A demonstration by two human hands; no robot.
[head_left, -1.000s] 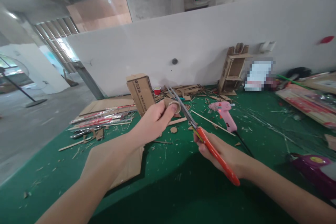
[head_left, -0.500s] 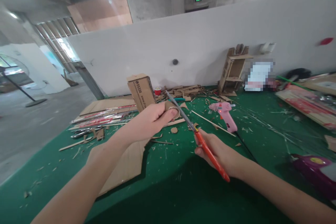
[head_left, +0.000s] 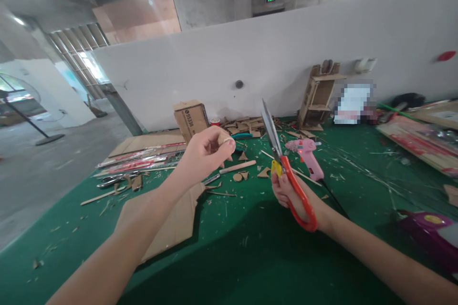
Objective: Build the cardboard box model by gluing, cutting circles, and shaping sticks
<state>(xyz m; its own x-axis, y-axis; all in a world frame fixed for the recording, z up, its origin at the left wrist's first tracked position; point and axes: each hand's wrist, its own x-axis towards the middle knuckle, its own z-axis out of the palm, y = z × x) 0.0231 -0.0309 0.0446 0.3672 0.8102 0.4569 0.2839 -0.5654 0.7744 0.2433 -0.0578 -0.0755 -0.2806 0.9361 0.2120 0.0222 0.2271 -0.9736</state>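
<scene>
My left hand (head_left: 209, 155) is closed in a pinch, raised above the green table. Between its thumb and fingers a small piece of cardboard (head_left: 228, 139) shows a pale edge; the fingers hide most of it. To the right, my right hand (head_left: 284, 191) grips red-handled scissors (head_left: 271, 129), their blades pointing up and away from me. The scissors and the cardboard piece are apart. On the table below lie cardboard scraps (head_left: 264, 172), a small cardboard disc (head_left: 237, 177) and a utility knife with a pale handle (head_left: 239, 167).
A pink glue gun (head_left: 309, 158) stands right of the scissors, its cord trailing forward. A cut cardboard sheet (head_left: 168, 224) lies under my left forearm. Behind are a cardboard box (head_left: 191, 119), a heap of offcuts and a small cardboard shelf (head_left: 319, 95). A purple object (head_left: 425, 233) sits at right.
The scissors have moved right, away from the cardboard piece, and tipped more upright. My left hand has turned and shifted slightly up, covering more of the piece. A scrap now lies near the glue gun.
</scene>
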